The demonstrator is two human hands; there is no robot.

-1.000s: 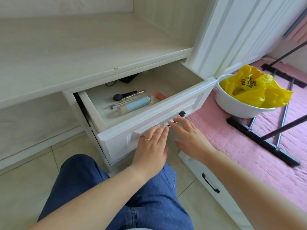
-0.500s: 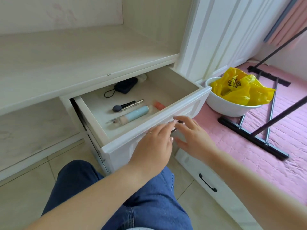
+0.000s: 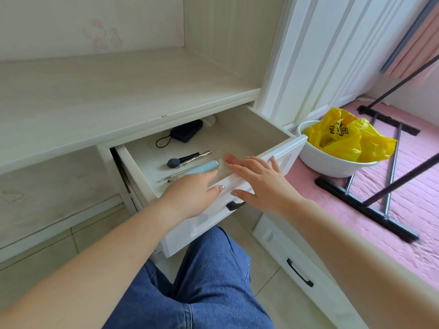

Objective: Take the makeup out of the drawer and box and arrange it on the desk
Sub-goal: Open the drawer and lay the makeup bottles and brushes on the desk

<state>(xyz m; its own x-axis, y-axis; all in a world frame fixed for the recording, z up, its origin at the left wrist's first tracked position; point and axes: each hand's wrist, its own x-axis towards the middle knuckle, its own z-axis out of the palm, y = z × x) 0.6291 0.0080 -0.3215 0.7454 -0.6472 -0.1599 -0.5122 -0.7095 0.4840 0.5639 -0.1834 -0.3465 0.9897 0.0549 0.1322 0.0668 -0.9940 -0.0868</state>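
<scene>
I have the drawer (image 3: 240,186) pulled well out so that the makeup lies in reach from above, and the tabletop (image 3: 107,96) just over it is where each piece is to go. Inside lie a dark-tipped brush (image 3: 187,159), a pale blue tube (image 3: 202,167) with a thin pencil (image 3: 172,178) beside it, and a dark pouch (image 3: 186,133) at the back. My left hand (image 3: 192,194) reaches over the front rim, palm down, its fingers hidden behind the knuckles near the tube, so I cannot tell whether that grip has closed on anything. My right hand (image 3: 261,184) hovers flat over the rim, fingers spread, its grip wide and holding nothing.
</scene>
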